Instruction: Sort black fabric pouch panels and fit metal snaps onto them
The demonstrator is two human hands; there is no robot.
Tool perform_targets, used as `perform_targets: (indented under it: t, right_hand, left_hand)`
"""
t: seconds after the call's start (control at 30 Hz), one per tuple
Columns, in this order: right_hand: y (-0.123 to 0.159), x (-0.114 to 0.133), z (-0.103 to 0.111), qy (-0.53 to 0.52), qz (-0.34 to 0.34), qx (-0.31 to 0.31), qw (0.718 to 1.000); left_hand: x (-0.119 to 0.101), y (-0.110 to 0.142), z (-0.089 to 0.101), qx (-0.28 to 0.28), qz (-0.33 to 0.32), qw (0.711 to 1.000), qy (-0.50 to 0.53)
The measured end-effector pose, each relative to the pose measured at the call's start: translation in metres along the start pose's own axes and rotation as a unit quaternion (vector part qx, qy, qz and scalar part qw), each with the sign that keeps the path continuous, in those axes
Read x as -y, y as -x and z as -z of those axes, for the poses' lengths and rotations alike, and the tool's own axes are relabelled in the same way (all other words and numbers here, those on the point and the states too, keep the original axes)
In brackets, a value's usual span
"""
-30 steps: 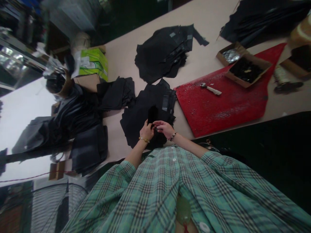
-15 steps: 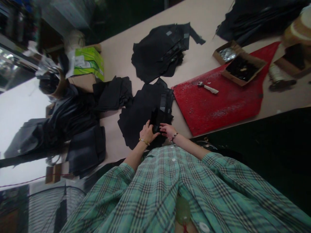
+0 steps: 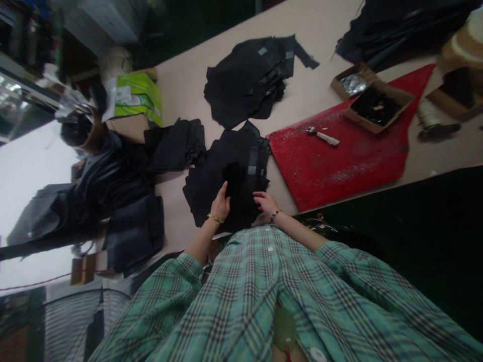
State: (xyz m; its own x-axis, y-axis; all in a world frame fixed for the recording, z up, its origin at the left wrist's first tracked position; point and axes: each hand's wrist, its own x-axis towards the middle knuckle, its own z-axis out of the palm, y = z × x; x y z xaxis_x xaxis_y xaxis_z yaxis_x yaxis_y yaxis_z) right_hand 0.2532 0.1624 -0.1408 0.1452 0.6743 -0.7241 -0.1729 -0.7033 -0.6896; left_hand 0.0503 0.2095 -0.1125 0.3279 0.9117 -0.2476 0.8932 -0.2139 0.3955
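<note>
1. Left hand (image 3: 220,203): fingers close together, pointing away from the body, beside the left edge of a small dark piece (image 3: 232,183). Whether the piece is gripped cannot be told; black on black.
2. Right hand (image 3: 265,203): fingers loosely spread, nothing seen held; contact with the near pile (image 3: 211,173) not clear.
3. Near pile: black cut pieces, fanned unevenly on the table (image 3: 320,30), hands over its near part. Small piece is seen over it, between the hands. Grey patches show on the pile's right side.
4. Progress, judged: work is partway. Small piece does not look settled. Similar grey patches show on the far pile (image 3: 241,80), so both may be at a like stage; done vs left can't be sorted.
5. Left stack (image 3: 134,229): dark sheets, well apart from the hands.
6. Red board (image 3: 339,171), right of near pile: white-handled tool (image 3: 327,139) laid on it, untouched.
7. Containers: front carton (image 3: 395,115) on the board, open, dark small parts inside. Rear carton (image 3: 337,89) just behind, silvery contents. Tub (image 3: 95,134) at left, dark items inside. Green box (image 3: 145,98): contents not seen.
8. Far pile: spread beyond near pile, no hand on it.
</note>
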Motion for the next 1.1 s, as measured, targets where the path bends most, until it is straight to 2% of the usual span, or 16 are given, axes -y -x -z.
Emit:
perform_targets:
  t: [0.13, 0.2, 0.27, 0.43, 0.5, 0.53, 0.6, 0.73, 0.77, 0.83, 0.9, 0.97, 1.0, 1.03, 1.1]
  right_hand:
    - [-0.011, -0.004, -0.003, 0.067, 0.099, -0.023, 0.993]
    - [-0.013, -0.003, -0.004, 0.115, 0.132, -0.022, 0.984]
    - [-0.013, -0.001, -0.006, 0.176, 0.155, -0.036, 0.971]
    - [-0.007, 0.008, -0.010, 0.293, 0.244, -0.095, 0.920]
    - [-0.007, 0.011, -0.013, 0.309, 0.264, -0.083, 0.910]
    - [-0.008, 0.012, -0.015, 0.309, 0.259, -0.072, 0.912]
    - [-0.014, 0.014, -0.019, 0.292, 0.235, -0.051, 0.926]
    - [-0.028, 0.021, -0.023, 0.223, 0.177, -0.047, 0.957]
    - [-0.030, 0.023, -0.024, 0.197, 0.159, -0.046, 0.966]
    - [-0.030, 0.026, -0.027, 0.131, 0.134, -0.007, 0.982]
    - [-0.024, 0.027, -0.032, 0.064, 0.132, 0.095, 0.985]
    - [-0.017, 0.025, -0.036, 0.022, 0.144, 0.200, 0.969]
    - [-0.015, 0.024, -0.036, 0.017, 0.158, 0.216, 0.963]
    - [-0.013, 0.022, -0.035, 0.019, 0.178, 0.198, 0.964]
    - [-0.016, 0.020, -0.029, 0.040, 0.220, 0.077, 0.972]
  left_hand:
    - [-0.017, 0.004, -0.002, -0.007, 0.053, 0.998, -0.043]
    - [-0.021, 0.004, 0.010, -0.035, 0.088, 0.994, -0.060]
    - [-0.017, 0.004, 0.038, -0.082, 0.136, 0.984, -0.079]
    - [0.018, 0.013, 0.151, -0.201, 0.226, 0.938, -0.169]
    - [0.024, 0.014, 0.176, -0.232, 0.234, 0.923, -0.198]
    - [0.022, 0.011, 0.178, -0.228, 0.231, 0.924, -0.203]
    - [0.011, 0.000, 0.159, -0.167, 0.222, 0.942, -0.186]
    - [-0.029, -0.035, 0.072, 0.015, 0.199, 0.978, -0.057]
    - [-0.037, -0.042, 0.052, 0.034, 0.199, 0.979, -0.023]
    - [-0.047, -0.051, 0.022, 0.034, 0.218, 0.975, 0.027]
    - [-0.048, -0.054, 0.009, 0.015, 0.239, 0.970, 0.049]
    - [-0.042, -0.052, 0.009, 0.016, 0.239, 0.970, 0.049]
    - [-0.038, -0.051, 0.012, 0.020, 0.234, 0.971, 0.043]
    - [-0.035, -0.049, 0.017, 0.021, 0.229, 0.973, 0.036]
    - [-0.030, -0.045, 0.031, -0.001, 0.217, 0.976, 0.018]
